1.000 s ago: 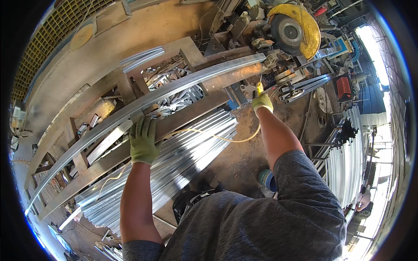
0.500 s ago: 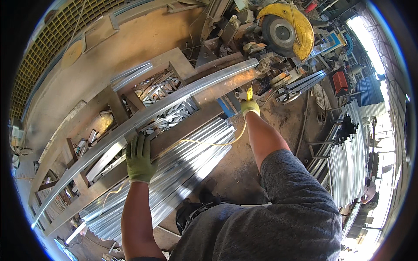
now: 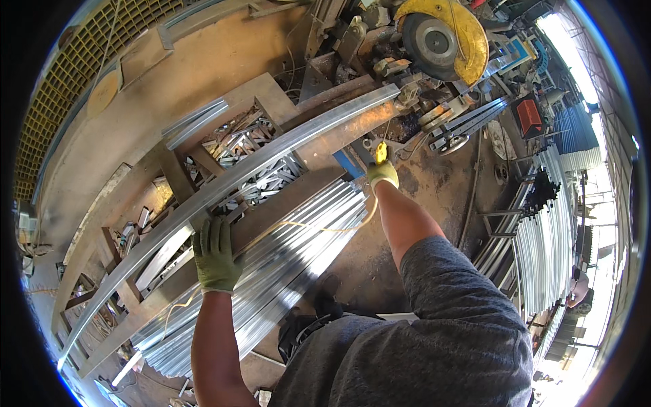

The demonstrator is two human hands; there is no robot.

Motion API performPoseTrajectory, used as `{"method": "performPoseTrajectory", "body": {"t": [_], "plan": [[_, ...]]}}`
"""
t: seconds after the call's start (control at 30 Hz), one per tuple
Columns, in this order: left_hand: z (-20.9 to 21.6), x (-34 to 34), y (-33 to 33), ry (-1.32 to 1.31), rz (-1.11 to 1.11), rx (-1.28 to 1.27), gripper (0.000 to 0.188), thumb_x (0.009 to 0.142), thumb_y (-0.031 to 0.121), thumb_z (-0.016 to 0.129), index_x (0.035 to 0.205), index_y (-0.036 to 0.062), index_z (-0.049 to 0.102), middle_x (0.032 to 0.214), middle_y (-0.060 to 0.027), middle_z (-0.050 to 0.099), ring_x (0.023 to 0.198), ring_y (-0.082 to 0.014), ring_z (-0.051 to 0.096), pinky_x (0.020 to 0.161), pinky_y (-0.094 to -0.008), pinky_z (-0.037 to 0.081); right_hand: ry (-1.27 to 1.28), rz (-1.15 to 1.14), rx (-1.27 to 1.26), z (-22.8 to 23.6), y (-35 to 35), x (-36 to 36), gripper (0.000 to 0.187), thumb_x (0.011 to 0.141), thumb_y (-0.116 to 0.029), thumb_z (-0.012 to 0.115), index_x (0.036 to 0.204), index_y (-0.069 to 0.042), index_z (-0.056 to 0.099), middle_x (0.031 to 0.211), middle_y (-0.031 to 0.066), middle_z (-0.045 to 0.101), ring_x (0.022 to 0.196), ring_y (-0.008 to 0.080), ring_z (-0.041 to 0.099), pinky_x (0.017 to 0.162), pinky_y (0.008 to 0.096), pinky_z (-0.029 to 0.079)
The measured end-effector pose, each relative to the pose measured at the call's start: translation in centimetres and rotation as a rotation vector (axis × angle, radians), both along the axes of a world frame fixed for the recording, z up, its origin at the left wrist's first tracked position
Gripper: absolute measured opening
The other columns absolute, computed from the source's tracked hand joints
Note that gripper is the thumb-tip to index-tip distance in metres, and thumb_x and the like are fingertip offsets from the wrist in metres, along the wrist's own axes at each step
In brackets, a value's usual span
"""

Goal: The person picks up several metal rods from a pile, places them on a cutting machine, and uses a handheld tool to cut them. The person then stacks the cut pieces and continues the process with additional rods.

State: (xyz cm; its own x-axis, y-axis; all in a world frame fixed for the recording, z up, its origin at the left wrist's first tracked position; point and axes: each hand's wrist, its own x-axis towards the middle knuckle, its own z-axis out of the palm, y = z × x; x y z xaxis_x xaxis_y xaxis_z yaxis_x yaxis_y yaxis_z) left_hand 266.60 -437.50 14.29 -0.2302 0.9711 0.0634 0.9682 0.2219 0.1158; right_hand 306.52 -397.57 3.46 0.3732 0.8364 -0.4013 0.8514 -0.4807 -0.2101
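Note:
A long silvery steel tube (image 3: 295,140) lies along the brown metal frame bench (image 3: 274,209). My left hand (image 3: 217,256), in a green glove, rests with straight fingers on the bench's near rail, fingertips beside the tube. My right hand (image 3: 383,176), gloved too, is closed around a yellow handle-like piece (image 3: 381,150) just off the bench's right end. Its lower part is hidden in the glove. A thin pale-yellow cord (image 3: 302,224) runs from the near rail up to my right hand. The tube's right end reaches a clamp beneath the cut-off saw (image 3: 434,42).
The saw's yellow guard (image 3: 476,62) stands at the far right of the bench. Short metal offcuts (image 3: 274,176) fill the frame's openings. Long bright tubes (image 3: 271,285) lie below the near rail, with another stack (image 3: 541,261) at right. A red box (image 3: 529,117) sits beyond.
The whole view has shifted slightly. My right hand, with the yellow piece, has come a little nearer to me. My left hand stays on the near rail beside the tube.

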Motion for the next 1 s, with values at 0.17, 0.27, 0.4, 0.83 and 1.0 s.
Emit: {"method": "performPoseTrajectory", "body": {"t": [0.17,0.27,0.4,0.83,1.0], "plan": [[-0.3,-0.2,0.6,-0.028,-0.016,0.02,0.107,0.079,0.039,0.101,0.171,0.0094,0.053,0.178,-0.0107,0.053,0.169,-0.0404,0.045,0.138,-0.0669,0.036,0.045,-0.096,0.076,-0.3,0.9,0.0,0.049,0.107,-0.043,0.069,0.144,-0.015,0.083,0.142,0.0189,0.085,0.135,0.0415,0.08,0.113,0.0528,0.063],[-0.5,-0.3,0.7,0.001,-0.031,0.05,0.107,0.079,0.039,0.101,0.17,0.009,0.053,0.178,-0.0115,0.053,0.168,-0.0415,0.046,0.138,-0.0673,0.037,-0.037,-0.05,-0.09,-0.2,-1.2,0.0,0.045,0.109,-0.042,0.066,0.142,-0.017,0.085,0.14,0.0196,0.085,0.133,0.041,0.081,0.11,0.053,0.064],[-0.8,-0.5,0.4,-0.003,-0.034,0.079,0.109,0.079,0.038,0.101,0.171,0.0093,0.052,0.177,-0.0128,0.054,0.168,-0.042,0.047,0.137,-0.0675,0.038,-0.006,0.01,0.04,1.0,-3.0,-0.4,0.043,0.109,-0.042,0.067,0.14,-0.018,0.086,0.138,0.0191,0.086,0.13,0.0404,0.082,0.108,0.0522,0.064],[-0.7,-0.4,-0.3,-0.016,-0.018,0.034,0.114,0.074,0.038,0.104,0.172,0.0113,0.051,0.176,-0.0133,0.053,0.169,-0.0416,0.045,0.138,-0.0671,0.038,0.032,0.02,0.097,1.7,-3.2,0.9,0.044,0.106,-0.044,0.067,0.132,-0.015,0.089,0.129,0.0211,0.087,0.123,0.0443,0.083,0.105,0.0544,0.065],[-0.3,-0.5,-0.3,-0.013,-0.018,0.053,0.113,0.075,0.038,0.104,0.171,0.0115,0.052,0.176,-0.0131,0.053,0.169,-0.0411,0.045,0.138,-0.0665,0.038,0.123,-0.006,0.142,-1.0,-2.5,-1.2,0.048,0.105,-0.047,0.071,0.129,-0.008,0.087,0.121,0.026,0.087,0.117,0.0471,0.083,0.1,0.0546,0.064]]}}
